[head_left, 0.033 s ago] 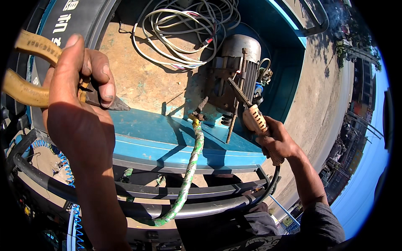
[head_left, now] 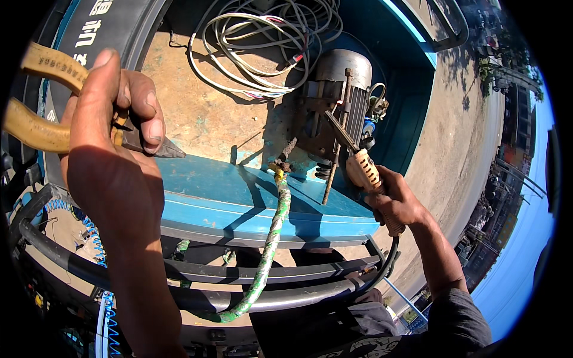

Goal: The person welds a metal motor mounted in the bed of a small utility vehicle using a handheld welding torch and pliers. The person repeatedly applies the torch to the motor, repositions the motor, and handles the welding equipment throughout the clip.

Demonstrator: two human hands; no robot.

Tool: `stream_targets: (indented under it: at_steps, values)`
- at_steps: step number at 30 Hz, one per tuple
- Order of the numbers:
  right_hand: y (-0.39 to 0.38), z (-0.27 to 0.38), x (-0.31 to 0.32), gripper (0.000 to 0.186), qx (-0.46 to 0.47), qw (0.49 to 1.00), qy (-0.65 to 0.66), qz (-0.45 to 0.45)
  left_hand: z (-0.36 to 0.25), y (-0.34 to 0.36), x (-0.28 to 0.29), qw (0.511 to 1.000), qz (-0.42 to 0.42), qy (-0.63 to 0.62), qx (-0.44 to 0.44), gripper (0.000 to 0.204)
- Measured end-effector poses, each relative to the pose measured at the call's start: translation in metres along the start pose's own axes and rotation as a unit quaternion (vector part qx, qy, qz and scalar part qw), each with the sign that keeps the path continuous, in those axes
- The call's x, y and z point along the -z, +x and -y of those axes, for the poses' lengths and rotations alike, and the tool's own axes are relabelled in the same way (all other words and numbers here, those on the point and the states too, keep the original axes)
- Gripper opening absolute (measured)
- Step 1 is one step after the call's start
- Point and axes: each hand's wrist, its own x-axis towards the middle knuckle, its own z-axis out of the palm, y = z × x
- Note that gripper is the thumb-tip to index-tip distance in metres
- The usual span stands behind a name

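Observation:
My left hand, raised at the left, is closed around pliers with worn yellow handles and a dark pointed jaw. On the right, my right hand grips a welding electrode holder with a slotted tan handle. Its metal jaws reach up toward an electric motor and a rusty rod standing at a slant beside it. Whether jaws and rod touch I cannot tell. A green-and-white wrapped cable ends in a rusty clamp at the blue bed's near edge.
The motor lies in a blue cargo bed with a worn tan floor. A loose coil of white cable is at the back. Black metal bars run along the near side. Coiled blue hose hangs at left; a road passes at right.

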Motion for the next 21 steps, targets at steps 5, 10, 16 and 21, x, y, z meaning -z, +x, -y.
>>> stream_targets:
  at_steps: [5,10,16,21]
  values:
    - [0.001,-0.003,0.0,0.068,-0.001,1.0,-0.01,-0.008,-0.001,-0.002,0.0,1.0,0.0,0.007,0.0,0.028]
    - [0.002,-0.007,0.0,0.068,-0.004,1.0,-0.011,-0.015,0.0,-0.002,0.001,1.0,0.002,0.007,-0.004,0.028]
    - [0.002,-0.006,-0.003,0.069,0.001,0.999,0.004,-0.038,0.0,-0.002,0.001,1.0,0.002,0.012,-0.006,0.028]
    - [0.002,-0.011,0.0,0.07,0.002,1.0,-0.011,-0.023,-0.001,-0.003,0.001,1.0,0.002,0.015,-0.009,0.029]
